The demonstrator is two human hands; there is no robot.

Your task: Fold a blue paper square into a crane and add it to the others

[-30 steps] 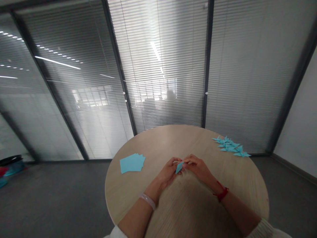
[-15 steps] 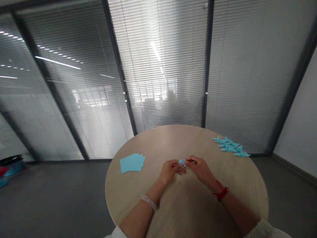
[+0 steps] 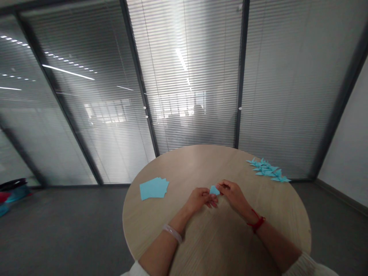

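Observation:
Both my hands meet over the middle of a round wooden table (image 3: 172, 168). A small folded piece of light blue paper (image 3: 214, 190) is pinched between them. My left hand (image 3: 201, 199) grips its lower left edge with closed fingers. My right hand (image 3: 232, 193) holds its right side, fingers curled. A pale band circles my left wrist and a red cord my right wrist. A fanned stack of flat blue paper sheets (image 3: 153, 188) lies to the left of my hands.
Several finished blue folded paper figures (image 3: 267, 169) lie in a cluster at the table's far right edge. Glass walls with slatted blinds (image 3: 186, 76) stand behind the table. Grey carpet surrounds it, with dark and coloured items (image 3: 11, 189) on the floor at far left.
The blue paper piece pointed downward between my fingers a second ago; it now sits higher and flatter between both hands, which have shifted slightly right.

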